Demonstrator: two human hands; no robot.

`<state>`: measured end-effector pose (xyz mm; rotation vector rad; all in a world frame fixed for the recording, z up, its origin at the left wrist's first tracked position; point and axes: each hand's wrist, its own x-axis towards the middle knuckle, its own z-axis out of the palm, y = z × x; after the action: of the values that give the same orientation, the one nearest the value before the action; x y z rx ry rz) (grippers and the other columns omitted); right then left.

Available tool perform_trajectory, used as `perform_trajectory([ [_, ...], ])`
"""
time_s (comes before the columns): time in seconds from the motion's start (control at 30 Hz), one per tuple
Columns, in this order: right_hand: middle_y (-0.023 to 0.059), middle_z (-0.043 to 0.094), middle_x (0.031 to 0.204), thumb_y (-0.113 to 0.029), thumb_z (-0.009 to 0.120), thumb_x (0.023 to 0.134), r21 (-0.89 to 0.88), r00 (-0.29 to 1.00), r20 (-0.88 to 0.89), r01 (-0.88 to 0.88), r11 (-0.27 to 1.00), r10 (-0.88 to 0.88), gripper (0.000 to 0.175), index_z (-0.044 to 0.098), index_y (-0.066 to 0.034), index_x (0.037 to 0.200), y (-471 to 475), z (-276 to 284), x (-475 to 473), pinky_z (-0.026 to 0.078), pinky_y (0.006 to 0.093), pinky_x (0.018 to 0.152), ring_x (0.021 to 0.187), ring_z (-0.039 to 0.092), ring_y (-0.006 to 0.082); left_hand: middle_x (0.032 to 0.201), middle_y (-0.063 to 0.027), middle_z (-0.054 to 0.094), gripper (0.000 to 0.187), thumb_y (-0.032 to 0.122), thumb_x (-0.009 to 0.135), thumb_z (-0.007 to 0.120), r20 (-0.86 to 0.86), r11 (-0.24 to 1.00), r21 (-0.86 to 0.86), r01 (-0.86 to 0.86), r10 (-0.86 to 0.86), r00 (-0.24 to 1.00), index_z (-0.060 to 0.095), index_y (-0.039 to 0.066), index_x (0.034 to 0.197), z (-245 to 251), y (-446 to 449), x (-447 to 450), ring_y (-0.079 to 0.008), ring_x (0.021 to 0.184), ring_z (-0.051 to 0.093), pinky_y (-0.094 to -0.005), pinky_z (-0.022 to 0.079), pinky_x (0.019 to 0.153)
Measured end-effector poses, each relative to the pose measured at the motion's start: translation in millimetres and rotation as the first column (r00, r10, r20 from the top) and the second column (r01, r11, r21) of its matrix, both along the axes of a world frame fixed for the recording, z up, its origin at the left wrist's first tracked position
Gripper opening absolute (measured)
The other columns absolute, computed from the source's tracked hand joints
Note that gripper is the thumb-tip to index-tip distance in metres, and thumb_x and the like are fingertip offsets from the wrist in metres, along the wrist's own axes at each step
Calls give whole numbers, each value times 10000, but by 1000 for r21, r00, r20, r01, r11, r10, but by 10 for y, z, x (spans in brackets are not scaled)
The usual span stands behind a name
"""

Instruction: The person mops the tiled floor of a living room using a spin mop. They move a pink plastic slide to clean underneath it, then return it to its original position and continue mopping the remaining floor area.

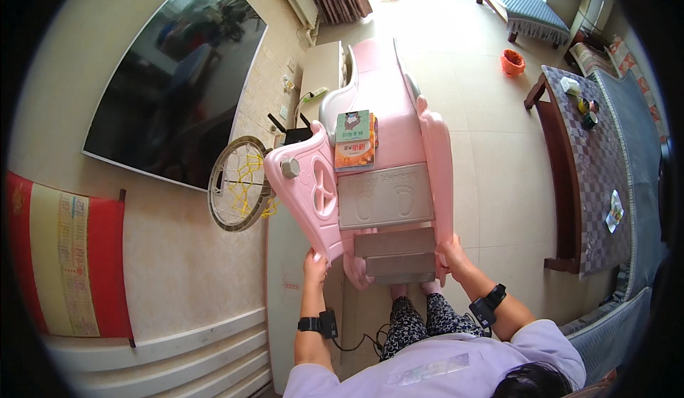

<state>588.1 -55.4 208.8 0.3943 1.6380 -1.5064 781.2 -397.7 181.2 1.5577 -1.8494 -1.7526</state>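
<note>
A pink plastic children's slide (385,131) with grey steps (395,245) stands before me. My left hand (316,267) grips the lower end of its left side panel, and my right hand (454,255) grips the lower end of the right side panel. Books (354,140) with green and orange covers lie at the left of the slide's top, above the grey footprint platform (386,196). A small basketball hoop (240,184) with a yellow net is fixed at the left panel, beside a grey knob (290,167).
A low cabinet (320,66) with a black router (294,134) and a power strip (315,95) is along the left wall, below a television (181,77). At right are a cloth-covered table (593,173), a sofa and an orange waste bin (512,63). A black cable (355,349) trails near my legs.
</note>
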Motion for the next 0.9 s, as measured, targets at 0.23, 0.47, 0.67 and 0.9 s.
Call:
perform_trajectory([
  [0.23, 92, 466, 763, -115, 487, 715, -53, 997, 52, 51, 997, -48, 398, 389, -118, 1101, -54, 4, 83, 301, 264, 311, 446, 445, 166, 880, -99, 630, 605, 43, 752, 552, -100, 998, -57, 21, -26, 995, 393, 27, 1335, -352, -83, 85, -141, 529, 583, -237, 367, 349],
  [0.47, 90, 515, 706, -95, 442, 734, -143, 992, 37, 122, 982, -118, 326, 390, -86, 1056, 48, 6, 96, 255, 249, 281, 426, 449, 161, 854, -45, 583, 466, 45, 805, 554, -186, 985, -105, 135, -153, 971, 452, 31, 1260, -545, -75, -160, -100, 530, 510, -234, 383, 419],
  [0.67, 93, 516, 726, -102, 437, 749, -105, 990, 55, 135, 985, -130, 341, 367, -86, 1083, -4, -58, 165, 268, 250, 283, 429, 453, 158, 893, -67, 591, 517, 13, 789, 522, -85, 993, -84, 79, -86, 993, 429, 27, 1297, -472, -87, -63, -108, 560, 519, -239, 407, 440],
  [0.9, 96, 533, 794, -87, 440, 752, -127, 991, 54, 127, 984, -121, 364, 364, -95, 1108, -9, -39, 130, 297, 260, 294, 479, 490, 162, 907, -69, 615, 471, 85, 825, 548, -145, 983, -79, 168, -178, 973, 455, 34, 1284, -360, -96, -72, -107, 592, 538, -258, 442, 501],
])
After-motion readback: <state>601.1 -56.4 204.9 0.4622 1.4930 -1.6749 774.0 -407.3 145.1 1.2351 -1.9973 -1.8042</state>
